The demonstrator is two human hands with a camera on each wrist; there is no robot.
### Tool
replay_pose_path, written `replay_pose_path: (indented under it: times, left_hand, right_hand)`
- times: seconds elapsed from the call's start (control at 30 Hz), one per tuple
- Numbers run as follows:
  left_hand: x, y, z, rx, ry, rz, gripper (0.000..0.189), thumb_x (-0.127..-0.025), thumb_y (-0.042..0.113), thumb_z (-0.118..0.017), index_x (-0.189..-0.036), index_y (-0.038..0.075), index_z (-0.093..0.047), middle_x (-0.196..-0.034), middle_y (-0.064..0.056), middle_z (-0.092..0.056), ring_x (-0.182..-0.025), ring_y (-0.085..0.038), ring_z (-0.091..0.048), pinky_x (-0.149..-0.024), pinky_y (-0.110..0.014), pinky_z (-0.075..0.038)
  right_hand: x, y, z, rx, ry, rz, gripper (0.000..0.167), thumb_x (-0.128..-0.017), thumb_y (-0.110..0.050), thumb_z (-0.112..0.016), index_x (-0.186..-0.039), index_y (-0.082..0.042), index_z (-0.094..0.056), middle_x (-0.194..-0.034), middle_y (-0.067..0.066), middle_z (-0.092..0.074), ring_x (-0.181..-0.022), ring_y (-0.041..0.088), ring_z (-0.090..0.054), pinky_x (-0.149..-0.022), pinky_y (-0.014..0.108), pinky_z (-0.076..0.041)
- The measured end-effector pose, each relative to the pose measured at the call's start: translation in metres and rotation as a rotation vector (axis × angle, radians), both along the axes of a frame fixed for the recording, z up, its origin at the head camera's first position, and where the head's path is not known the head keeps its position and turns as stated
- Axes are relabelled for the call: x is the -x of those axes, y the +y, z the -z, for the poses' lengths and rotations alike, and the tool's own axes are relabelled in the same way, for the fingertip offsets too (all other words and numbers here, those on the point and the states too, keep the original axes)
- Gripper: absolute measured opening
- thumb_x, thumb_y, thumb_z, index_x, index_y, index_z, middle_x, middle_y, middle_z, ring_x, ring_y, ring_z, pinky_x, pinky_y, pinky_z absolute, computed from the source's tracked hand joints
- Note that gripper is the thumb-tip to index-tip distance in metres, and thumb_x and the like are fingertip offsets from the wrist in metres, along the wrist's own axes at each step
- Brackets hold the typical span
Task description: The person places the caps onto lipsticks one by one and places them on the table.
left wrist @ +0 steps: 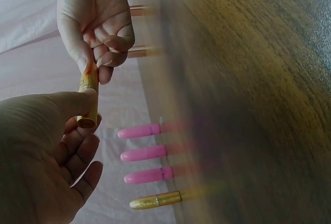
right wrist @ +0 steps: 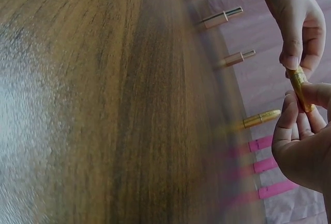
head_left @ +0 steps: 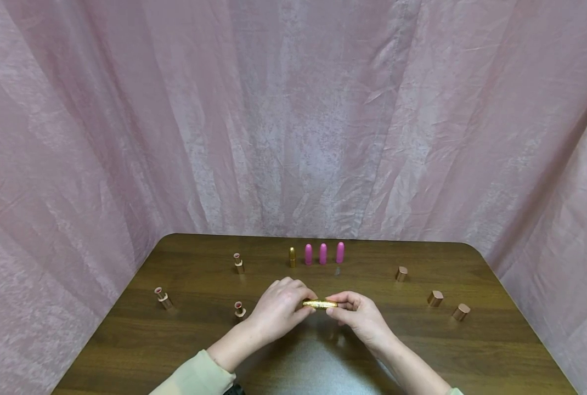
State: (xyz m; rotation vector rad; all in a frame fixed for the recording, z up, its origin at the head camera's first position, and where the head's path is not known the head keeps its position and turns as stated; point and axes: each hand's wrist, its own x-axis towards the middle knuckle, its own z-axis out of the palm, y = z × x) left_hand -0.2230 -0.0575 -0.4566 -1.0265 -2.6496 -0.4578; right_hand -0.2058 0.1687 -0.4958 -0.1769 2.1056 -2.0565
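Note:
Between both hands, over the middle of the table, is a shiny gold lipstick tube point(head_left: 320, 304), lying level from left to right. My left hand point(head_left: 282, 308) pinches its left end between thumb and fingers. At the other end, my right hand point(head_left: 363, 318) grips it the same way. In the left wrist view the round base of the lipstick tube point(left wrist: 87, 122) shows by the left thumb. The right wrist view has both thumbs on the gold tube point(right wrist: 299, 85); the fingers partly hide it. Behind the hands stands a second gold lipstick tube point(head_left: 292, 257), upright.
Three pink bullet-shaped tubes point(head_left: 323, 254) stand in a row beside the standing gold one. Uncapped rose-gold lipsticks point(head_left: 163, 298) stand at the left, one close to the left wrist. Three rose-gold caps point(head_left: 435, 298) are at the right. A pink curtain point(head_left: 293, 120) hangs behind the wooden table point(head_left: 199, 334).

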Motion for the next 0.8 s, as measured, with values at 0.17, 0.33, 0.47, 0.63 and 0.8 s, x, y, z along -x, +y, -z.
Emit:
replay_pose_path:
  times: [0.17,0.33,0.47,0.63,0.8]
  left_hand:
    - [-0.0007,0.0002,0.0,-0.001,-0.016,-0.01,0.014,-0.089,0.03,-0.08,-0.102,0.024,-0.076,-0.097,0.014,-0.067,-0.09,-0.009,-0.056,-0.076,-0.029,-0.044]
    - [-0.0006,-0.0002,0.0004,-0.001,-0.042,-0.033,0.014,-0.087,0.03,-0.081,-0.098,0.025,-0.075,-0.094,0.014,-0.064,-0.085,-0.008,-0.054,-0.075,-0.029,-0.044]
    - [-0.0004,-0.0001,0.0004,0.016,-0.064,-0.049,0.015,-0.085,0.032,-0.082,-0.097,0.025,-0.075,-0.093,0.014,-0.062,-0.083,-0.008,-0.052,-0.073,-0.029,-0.044]
    - [0.0003,0.001,-0.0008,0.023,-0.061,-0.046,0.02,-0.086,0.036,-0.083,-0.1,0.025,-0.075,-0.093,0.013,-0.064,-0.085,-0.008,-0.053,-0.075,-0.029,-0.045]
    - [0.0017,-0.0004,-0.0038,0.024,-0.041,-0.023,0.019,-0.086,0.033,-0.082,-0.102,0.024,-0.076,-0.094,0.013,-0.066,-0.086,-0.009,-0.055,-0.076,-0.03,-0.046]
  right_hand:
    - [-0.0004,-0.0005,-0.0003,0.004,-0.007,0.001,0.033,-0.086,-0.008,-0.079,-0.116,0.004,-0.069,-0.094,0.009,-0.07,-0.085,0.018,-0.063,-0.074,0.028,-0.051]
    - [0.001,-0.0017,0.0008,0.003,-0.003,0.01,0.033,-0.086,-0.008,-0.079,-0.115,0.004,-0.069,-0.092,0.007,-0.069,-0.083,0.016,-0.062,-0.072,0.027,-0.051]
    - [0.0002,-0.0027,-0.0004,-0.011,0.01,0.001,0.035,-0.086,-0.01,-0.079,-0.116,0.004,-0.068,-0.093,0.007,-0.069,-0.083,0.016,-0.062,-0.072,0.026,-0.051]
    - [-0.0017,-0.0041,-0.0041,-0.02,0.016,-0.025,0.036,-0.087,-0.013,-0.08,-0.117,0.003,-0.068,-0.098,0.009,-0.07,-0.083,0.016,-0.062,-0.073,0.028,-0.051]
    - [-0.0026,-0.005,-0.0076,-0.021,0.021,-0.053,0.037,-0.088,-0.013,-0.079,-0.119,0.003,-0.067,-0.103,0.01,-0.07,-0.088,0.018,-0.063,-0.075,0.028,-0.052]
